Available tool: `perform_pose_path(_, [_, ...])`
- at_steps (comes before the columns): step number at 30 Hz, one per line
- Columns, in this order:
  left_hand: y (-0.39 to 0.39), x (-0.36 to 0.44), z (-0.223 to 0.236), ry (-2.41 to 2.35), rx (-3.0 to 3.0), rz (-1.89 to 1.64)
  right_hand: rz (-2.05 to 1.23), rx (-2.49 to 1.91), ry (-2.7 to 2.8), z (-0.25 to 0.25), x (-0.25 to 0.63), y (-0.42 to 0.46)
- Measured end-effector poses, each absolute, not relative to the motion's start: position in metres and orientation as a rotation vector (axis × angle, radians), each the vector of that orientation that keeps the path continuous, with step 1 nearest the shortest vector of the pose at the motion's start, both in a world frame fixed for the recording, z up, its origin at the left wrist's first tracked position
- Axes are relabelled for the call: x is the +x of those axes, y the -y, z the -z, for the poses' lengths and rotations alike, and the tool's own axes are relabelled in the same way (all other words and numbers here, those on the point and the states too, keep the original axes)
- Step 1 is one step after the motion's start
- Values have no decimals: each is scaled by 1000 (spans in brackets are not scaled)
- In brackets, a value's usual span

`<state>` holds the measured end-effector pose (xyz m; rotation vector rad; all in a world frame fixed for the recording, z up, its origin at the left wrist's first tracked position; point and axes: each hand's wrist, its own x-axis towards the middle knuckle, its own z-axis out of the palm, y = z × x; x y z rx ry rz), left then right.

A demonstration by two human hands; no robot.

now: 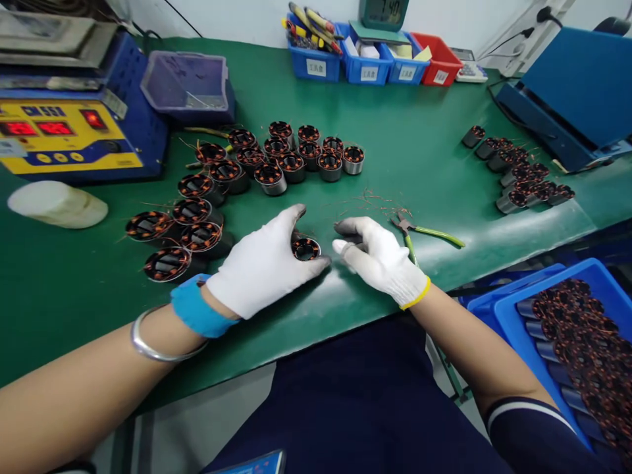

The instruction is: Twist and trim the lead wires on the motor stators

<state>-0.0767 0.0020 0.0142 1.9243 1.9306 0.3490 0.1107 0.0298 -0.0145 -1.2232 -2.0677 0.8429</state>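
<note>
My left hand [270, 263], in a white glove with grey fingertips, curves around a small motor stator [306, 249] with copper windings, standing on the green table. Thumb and fingers lie on either side of it. To the right of the stator, apart from it, my right hand [376, 253] hovers in a similar glove; its fingers are loosely bent, thumb and forefinger apart, and nothing shows between them. Green-handled cutting pliers [405, 227] lie just beyond the right hand, partly hidden by it. Loose copper wire clippings [370, 199] are scattered near their jaws.
Several wound stators [270, 178] stand behind and left of my left hand. More stators [513, 201] stand at right, and others fill a blue crate [508, 316]. A soldering station [74, 131], a purple bin [185, 82] and tool boxes [316, 66] line the back.
</note>
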Motion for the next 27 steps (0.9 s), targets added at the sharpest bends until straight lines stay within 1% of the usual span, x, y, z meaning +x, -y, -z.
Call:
perform_pose_path(2, [-1, -75, -10, -1897, 1911, -385, -964, -1271, 2038, 12, 101, -27])
perform_pose_path(5, [1, -73, -7, -1833, 1889, -432, -955, -1237, 2071, 11, 96, -26])
perform_pose_path(7, [2, -71, -7, -1797, 1875, -461, -882, -1266, 2099, 13, 102, -26])
perform_pose_path(10, [1, -69, -6, -1727, 1838, -512, -644, -1437, 2146, 13, 114, -26])
perform_pose_path(12, [0, -69, -4, -1671, 1799, -556, -585, -1459, 2145, 11, 117, -27])
perform_pose_path(16, [-1, -70, 1, -1557, 1700, -615, -872, -1313, 2108, 8, 107, -31])
perform_pose_path(18, [-1, -71, 0, -1557, 1679, -602, -936, -1330, 2096, 10, 105, -32])
perform_pose_path(19, [-1, -71, -2, -1566, 1677, -592, -895, -1367, 2100, 12, 106, -32])
perform_pose_path(23, [-3, -71, -6, -1555, 1687, -585, -510, -1532, 2168, 13, 115, -31])
perform_pose_path(24, [-3, -71, -6, -1544, 1687, -584, -495, -1522, 2177, 12, 116, -30])
perform_pose_path(27, [-3, -71, -3, -1526, 1689, -588, -695, -1381, 2195, 7, 107, -31])
